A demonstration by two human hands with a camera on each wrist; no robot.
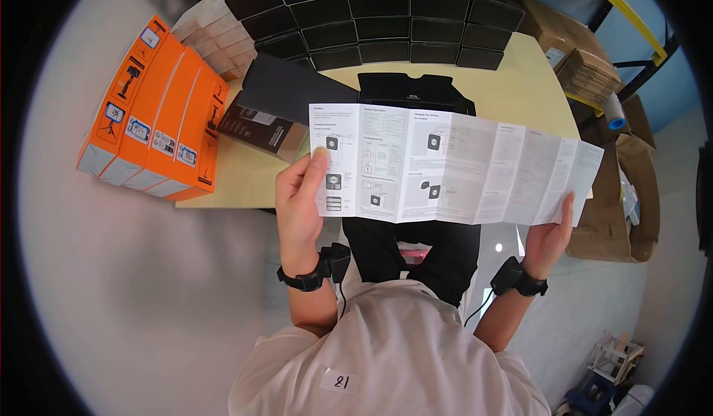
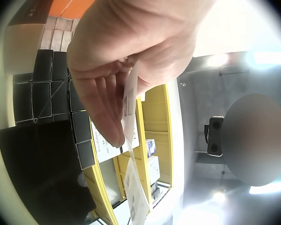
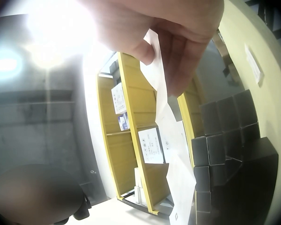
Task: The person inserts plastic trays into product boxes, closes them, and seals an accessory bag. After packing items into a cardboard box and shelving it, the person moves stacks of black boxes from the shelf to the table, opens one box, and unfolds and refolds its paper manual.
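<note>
An unfolded instruction leaflet (image 1: 423,165), creased into several panels with printed text and device drawings, is stretched between both hands in the head view. My left hand (image 1: 301,193) pinches its left end, thumb on the printed face and fingers behind. At the other end, my right hand (image 1: 551,230) grips the lower right corner with the thumb in front. In the left wrist view the leaflet (image 2: 129,105) shows edge-on between thumb and fingers. The right wrist view shows the paper (image 3: 171,136) hanging in zigzag folds from the right hand (image 3: 173,47).
Behind the leaflet, an opened black box (image 1: 416,89) stands on the pale yellow table (image 1: 538,82). Stacked black boxes (image 1: 379,15) line the back. Left are a dark box with its lid raised (image 1: 260,123) and orange boxes (image 1: 160,119); right, an open cardboard carton (image 1: 624,201).
</note>
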